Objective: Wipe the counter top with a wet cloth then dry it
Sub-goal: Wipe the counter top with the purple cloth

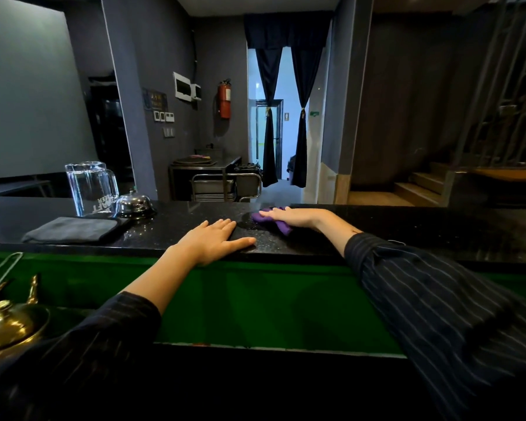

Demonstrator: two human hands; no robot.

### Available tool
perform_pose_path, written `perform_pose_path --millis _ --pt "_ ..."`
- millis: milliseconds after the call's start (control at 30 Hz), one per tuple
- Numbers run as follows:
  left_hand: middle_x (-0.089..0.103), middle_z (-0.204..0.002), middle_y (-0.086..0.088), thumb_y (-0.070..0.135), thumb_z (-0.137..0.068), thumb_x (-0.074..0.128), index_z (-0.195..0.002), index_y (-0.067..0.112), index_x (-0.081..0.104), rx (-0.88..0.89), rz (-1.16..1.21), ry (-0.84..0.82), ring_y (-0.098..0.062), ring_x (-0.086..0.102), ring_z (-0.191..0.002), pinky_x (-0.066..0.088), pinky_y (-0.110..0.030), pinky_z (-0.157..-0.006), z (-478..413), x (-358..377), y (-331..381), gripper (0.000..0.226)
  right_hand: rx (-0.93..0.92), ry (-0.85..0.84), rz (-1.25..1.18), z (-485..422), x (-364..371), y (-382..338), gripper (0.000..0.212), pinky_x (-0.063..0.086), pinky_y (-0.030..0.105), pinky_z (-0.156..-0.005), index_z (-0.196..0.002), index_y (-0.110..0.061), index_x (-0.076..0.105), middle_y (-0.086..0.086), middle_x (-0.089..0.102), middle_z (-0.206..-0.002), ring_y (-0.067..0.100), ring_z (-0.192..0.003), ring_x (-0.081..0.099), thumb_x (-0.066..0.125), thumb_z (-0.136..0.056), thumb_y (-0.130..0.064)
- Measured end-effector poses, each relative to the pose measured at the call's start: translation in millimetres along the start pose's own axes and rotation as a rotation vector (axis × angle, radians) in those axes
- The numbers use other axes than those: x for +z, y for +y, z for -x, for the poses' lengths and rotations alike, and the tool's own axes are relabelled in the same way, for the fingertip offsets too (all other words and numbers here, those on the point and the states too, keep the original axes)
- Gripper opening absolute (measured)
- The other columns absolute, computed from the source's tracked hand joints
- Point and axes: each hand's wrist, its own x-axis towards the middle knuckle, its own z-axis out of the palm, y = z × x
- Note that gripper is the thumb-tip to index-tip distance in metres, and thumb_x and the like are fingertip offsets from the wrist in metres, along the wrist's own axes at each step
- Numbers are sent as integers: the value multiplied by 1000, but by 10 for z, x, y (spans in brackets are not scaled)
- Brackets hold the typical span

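A black speckled counter top [176,221] runs across the view. My right hand [295,216] lies flat on a purple cloth [272,221] near the counter's far edge, pressing it down. The cloth's ends stick out on both sides of the fingers. My left hand [214,240] rests flat on the counter's near edge, fingers spread, holding nothing. A folded grey cloth [73,229] lies on the counter to the left, untouched.
A glass jug of water [88,188] and a metal desk bell [133,204] stand behind the grey cloth. A brass kettle [6,320] sits at the lower left below the counter. A green panel [255,299] drops under the counter edge.
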Motion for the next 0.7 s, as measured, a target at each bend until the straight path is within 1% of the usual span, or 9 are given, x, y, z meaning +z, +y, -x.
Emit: perform_pose_path --millis 67,100,167,233,333,433,533,633,700 --pt "13 -160 -3 72 -86 19 -151 15 12 -1 0 6 -14 9 -148 5 -41 -120 -1 5 -6 87 37 33 27 -410 130 -23 114 -8 57 -116 -151 -47 7 -2 -7 -163 25 -150 -12 25 -52 -103" --pt "13 -160 -3 72 -86 19 -151 15 12 -1 1 14 -14 10 -148 6 -41 -120 1 6 -4 87 39 42 59 -558 188 -77 117 -7 62 -114 -146 -56 7 -3 -9 -163 27 -149 -14 22 -42 -107" --pt "15 -159 -4 72 -86 20 -151 15 12 -2 5 37 -16 13 -147 7 -42 -120 7 3 4 87 6 45 159 -396 286 -297 92 -7 69 -111 -142 -63 6 -2 -6 -164 33 -148 -12 17 -59 -101" --pt "17 -159 -6 72 -86 20 -151 14 13 -2 2 54 -17 15 -147 8 -42 -120 11 3 6 88 -108 20 241 -77 333 -437 59 -7 66 -113 -143 -60 4 0 -4 -164 34 -149 -9 17 -88 -76" --pt "19 -158 -10 72 -86 18 -150 8 15 -15 -23 59 -20 16 -147 7 -42 -120 45 12 0 90 -197 -12 270 172 288 -314 48 -4 58 -116 -147 -53 5 -4 -1 -163 26 -150 -7 18 -101 -55" --pt "18 -158 -12 67 -89 17 -149 5 16 -19 -28 62 -21 14 -147 6 -42 -120 113 27 35 87 -159 -2 204 318 209 -125 47 -5 47 -118 -150 -45 6 -4 -1 -163 20 -150 -8 17 -104 -44" --pt "20 -157 -14 66 -91 16 -149 3 17 -22 -26 77 -23 16 -146 7 -44 -119 153 44 88 85 -47 39 234 275 188 -135 54 -7 58 -117 -149 -50 6 -5 -4 -163 29 -150 -8 16 -98 -61" --pt "21 -157 -15 67 -90 16 -148 2 19 -41 -19 73 -24 17 -146 9 -45 -119 146 42 100 87 63 90 222 4 306 -271 88 -7 68 -111 -144 -60 7 -5 -5 -163 33 -149 -10 10 -64 -96" --pt "20 -157 -14 67 -90 17 -149 3 19 -41 -14 51 -24 16 -146 9 -46 -119 152 28 107 87 42 96 224 -34 398 -426 88 -7 68 -111 -146 -57 7 -4 -3 -164 31 -149 -9 10 -67 -94"
